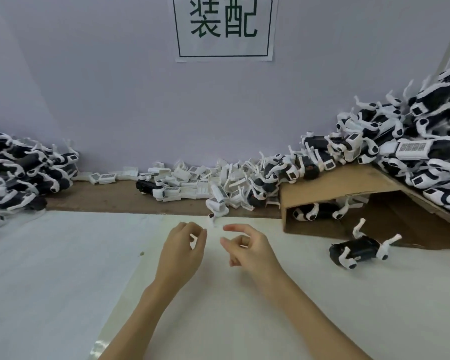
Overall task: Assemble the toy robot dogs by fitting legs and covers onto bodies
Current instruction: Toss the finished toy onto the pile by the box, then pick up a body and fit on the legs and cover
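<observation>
Lying leg-up, black dog body (359,250), white legs (347,259)

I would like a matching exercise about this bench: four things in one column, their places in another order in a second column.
Things:
1. wall sign
2. white covers
3. single toy dog
4. cardboard ramp

Places:
a. on the white sheet, right of the hands
b. on the wall, top centre
c. heaped along the wall, centre
d. right side, with toy dogs piled on it

Pairs: 1-b, 2-c, 3-a, 4-d
</observation>
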`<state>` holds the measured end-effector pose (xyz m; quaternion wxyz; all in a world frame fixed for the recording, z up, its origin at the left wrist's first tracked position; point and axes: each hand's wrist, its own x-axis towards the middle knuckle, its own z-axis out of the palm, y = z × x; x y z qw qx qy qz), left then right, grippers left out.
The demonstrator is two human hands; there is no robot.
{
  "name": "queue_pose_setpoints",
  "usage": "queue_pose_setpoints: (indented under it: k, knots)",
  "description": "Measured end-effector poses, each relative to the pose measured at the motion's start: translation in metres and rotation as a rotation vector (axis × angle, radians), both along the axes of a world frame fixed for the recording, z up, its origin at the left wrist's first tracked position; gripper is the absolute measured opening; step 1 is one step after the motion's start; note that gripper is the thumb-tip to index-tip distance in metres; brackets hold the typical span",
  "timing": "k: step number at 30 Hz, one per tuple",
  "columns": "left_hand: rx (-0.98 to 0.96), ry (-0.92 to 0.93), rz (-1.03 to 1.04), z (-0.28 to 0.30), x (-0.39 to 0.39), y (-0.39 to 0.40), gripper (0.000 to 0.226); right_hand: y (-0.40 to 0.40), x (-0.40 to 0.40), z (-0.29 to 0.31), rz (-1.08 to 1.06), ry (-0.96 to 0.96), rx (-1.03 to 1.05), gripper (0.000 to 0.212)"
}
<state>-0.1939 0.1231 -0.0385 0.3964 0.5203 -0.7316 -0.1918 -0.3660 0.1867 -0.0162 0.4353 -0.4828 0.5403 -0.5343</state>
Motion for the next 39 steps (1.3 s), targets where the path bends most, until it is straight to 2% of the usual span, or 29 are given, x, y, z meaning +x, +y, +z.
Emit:
queue_pose_setpoints:
  k: [5, 8, 10, 16, 20, 23, 27, 30, 33, 36, 39]
  knots:
    - [0.063, -0.069, 0.130, 0.007, 0.019, -0.018, 0.019, -0.025, 0.035, -0.007, 0.023, 0.114, -0.063, 0.021]
    - [0.144, -0.137, 0.273, 0.013, 0.043, -0.042, 0.028, -0.039, 0.041, -0.011, 0.014, 0.082, -0.101, 0.018]
    - [0.159, -0.259, 0.359, 0.016, 0.066, -0.065, 0.034, -0.046, 0.044, -0.018, 0.014, 0.015, -0.109, 0.016]
    - [0.065, -0.828, 0.680, 0.031, 0.184, -0.143, 0.041, -0.061, 0.038, -0.039, -0.007, -0.251, -0.094, 0.008]
    - [0.114, -0.942, 0.877, 0.035, 0.249, -0.185, 0.052, -0.068, 0.038, -0.041, 0.015, -0.308, -0.075, 0.012]
    - [0.038, -0.916, 0.747, 0.035, 0.246, -0.213, 0.063, -0.070, 0.038, -0.041, 0.034, -0.339, -0.056, 0.019]
    - [-0.075, -0.804, 0.304, 0.037, 0.164, -0.237, 0.081, -0.069, 0.035, -0.042, 0.069, -0.334, -0.042, 0.021]
    - [0.011, -0.765, 0.090, 0.036, 0.111, -0.245, 0.089, -0.069, 0.035, -0.042, 0.080, -0.340, -0.042, 0.019]
    - [0.133, -0.638, 0.052, 0.036, 0.086, -0.248, 0.083, -0.070, 0.034, -0.044, 0.077, -0.338, -0.043, 0.018]
    - [-0.016, -0.544, 0.047, 0.038, 0.077, -0.232, 0.060, -0.071, 0.033, -0.045, 0.079, -0.340, -0.045, 0.020]
    - [-0.114, -0.460, 0.071, 0.037, 0.068, -0.192, 0.059, -0.072, 0.032, -0.045, 0.075, -0.354, -0.023, 0.021]
